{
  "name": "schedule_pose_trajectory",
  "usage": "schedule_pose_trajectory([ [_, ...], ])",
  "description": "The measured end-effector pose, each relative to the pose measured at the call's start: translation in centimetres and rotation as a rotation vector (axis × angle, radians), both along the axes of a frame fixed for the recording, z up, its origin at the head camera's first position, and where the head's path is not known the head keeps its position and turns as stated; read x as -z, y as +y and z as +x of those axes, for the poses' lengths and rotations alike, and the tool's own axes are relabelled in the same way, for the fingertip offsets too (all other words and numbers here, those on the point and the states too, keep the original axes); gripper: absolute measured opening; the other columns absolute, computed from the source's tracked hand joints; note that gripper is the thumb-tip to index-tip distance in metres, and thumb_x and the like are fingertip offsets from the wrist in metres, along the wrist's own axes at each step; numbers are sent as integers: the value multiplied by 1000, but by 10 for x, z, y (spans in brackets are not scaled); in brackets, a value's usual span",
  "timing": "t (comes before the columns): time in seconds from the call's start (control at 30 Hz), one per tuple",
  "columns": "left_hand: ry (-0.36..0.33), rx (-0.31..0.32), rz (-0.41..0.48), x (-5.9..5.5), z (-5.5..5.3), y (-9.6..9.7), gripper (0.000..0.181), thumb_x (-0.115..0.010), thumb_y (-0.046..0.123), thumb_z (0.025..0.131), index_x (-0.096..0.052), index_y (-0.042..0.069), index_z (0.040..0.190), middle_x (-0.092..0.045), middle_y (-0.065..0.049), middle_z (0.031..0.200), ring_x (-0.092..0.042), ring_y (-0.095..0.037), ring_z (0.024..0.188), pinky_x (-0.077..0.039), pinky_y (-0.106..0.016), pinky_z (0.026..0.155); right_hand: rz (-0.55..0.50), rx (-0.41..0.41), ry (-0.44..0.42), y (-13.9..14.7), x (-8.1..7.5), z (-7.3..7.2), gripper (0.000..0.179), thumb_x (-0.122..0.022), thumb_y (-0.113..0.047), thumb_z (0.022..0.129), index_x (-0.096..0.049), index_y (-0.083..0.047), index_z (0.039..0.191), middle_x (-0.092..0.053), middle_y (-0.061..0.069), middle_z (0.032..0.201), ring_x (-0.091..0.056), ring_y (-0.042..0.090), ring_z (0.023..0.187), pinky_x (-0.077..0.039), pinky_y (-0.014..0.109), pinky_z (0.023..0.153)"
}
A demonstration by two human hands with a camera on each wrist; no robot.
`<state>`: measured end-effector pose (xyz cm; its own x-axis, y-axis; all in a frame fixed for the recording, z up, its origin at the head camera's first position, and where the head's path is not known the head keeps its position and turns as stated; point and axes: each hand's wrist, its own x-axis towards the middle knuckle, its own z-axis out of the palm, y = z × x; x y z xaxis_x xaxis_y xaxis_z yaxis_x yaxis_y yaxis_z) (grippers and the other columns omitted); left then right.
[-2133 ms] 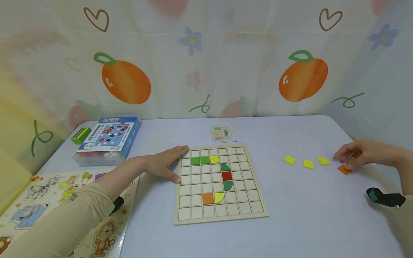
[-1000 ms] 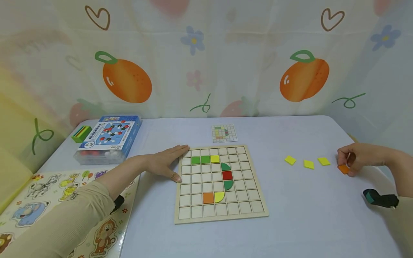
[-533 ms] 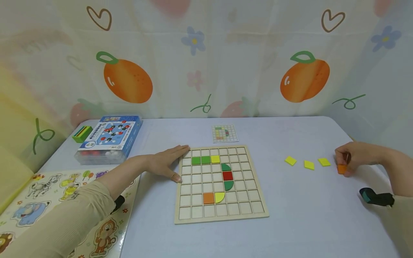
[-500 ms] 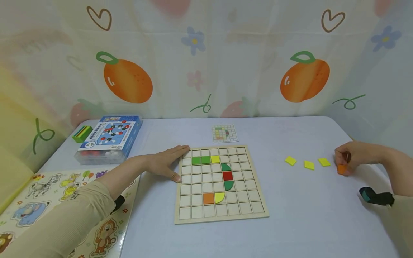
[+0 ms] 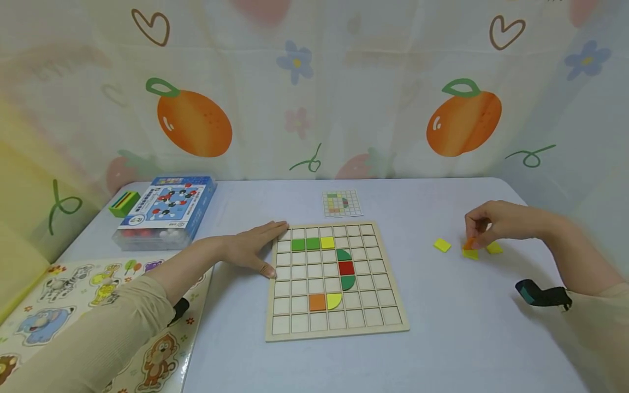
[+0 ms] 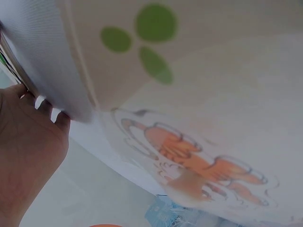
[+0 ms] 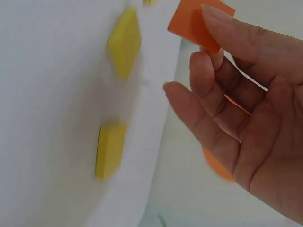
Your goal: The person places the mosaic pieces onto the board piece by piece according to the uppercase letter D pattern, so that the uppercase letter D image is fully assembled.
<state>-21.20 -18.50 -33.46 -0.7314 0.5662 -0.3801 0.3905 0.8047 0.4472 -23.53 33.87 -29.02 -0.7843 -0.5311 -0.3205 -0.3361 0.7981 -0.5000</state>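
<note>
My right hand (image 5: 496, 221) pinches an orange square tile (image 7: 196, 23) between thumb and fingers, held above the table. In the head view it hangs over the middle one of three yellow tiles. The left yellow tile (image 5: 442, 245) lies in full view; the right yellow tile (image 5: 494, 248) is partly covered by the hand. My left hand (image 5: 248, 251) rests with spread fingers at the left edge of a wooden grid board (image 5: 373, 322). Set in its cells are green tiles (image 5: 313, 244), a yellow tile, dark green curved pieces, a red tile (image 5: 346, 268), an orange tile (image 5: 317, 302) and a yellow quarter-round piece (image 5: 333, 301).
A small printed grid card (image 5: 342, 203) lies behind the board. At the back left stand a blue-lidded clear box (image 5: 164, 213) and a small green block (image 5: 124, 204). An animal picture board (image 5: 64, 305) lies under the left forearm.
My right hand has gripped the orange tile from the table's right side, lifted it and carried it leftward over the yellow tiles. The left hand and the board have stayed in place.
</note>
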Motion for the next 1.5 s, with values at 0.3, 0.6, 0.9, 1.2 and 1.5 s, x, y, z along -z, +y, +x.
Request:
schedule_pose_trajectory([
  [0.3, 8, 12, 9, 3, -1, -1, 115, -78, 46, 81, -5, 5, 159, -2, -17, 168, 3, -43, 155, -7, -60, 126, -69, -111, 76, -77, -1, -3, 16, -79, -16, 82, -63, -19, 82, -65, -4, 78, -60, 11, 77, -53, 23, 69],
  [0.6, 15, 16, 15, 1, 0, -1, 113, -78, 44, 81, -6, 5, 159, -2, -18, 168, 2, -44, 155, -8, -61, 125, -142, -242, 80, -146, -4, 6, 14, -79, -15, 82, -65, -19, 86, -62, -5, 78, -57, 13, 76, -52, 23, 70],
  [0.9, 18, 22, 14, 1, -1, 1, 113, -77, 45, 82, -6, 5, 159, -2, -18, 168, 3, -44, 155, -8, -61, 125, -212, -353, 51, -201, -3, 20, 14, -78, -16, 84, -66, -19, 88, -62, -6, 80, -55, 12, 76, -50, 22, 69],
  [1.2, 6, 22, 32, 0, -1, 0, 112, -77, 45, 82, -7, 3, 159, -3, -19, 168, 2, -46, 154, -8, -62, 125, -277, -460, 37, -240, 2, 27, 13, -78, -13, 83, -68, -19, 89, -68, -7, 86, -60, 9, 76, -55, 23, 72],
  [1.5, -1, 25, 30, -1, -2, -2, 112, -77, 45, 82, -6, 4, 159, -2, -18, 168, 3, -45, 155, -7, -63, 125, -258, -524, -1, -273, 10, 38, 9, -76, -12, 85, -71, -18, 87, -70, -8, 84, -62, 4, 76, -53, 20, 71],
])
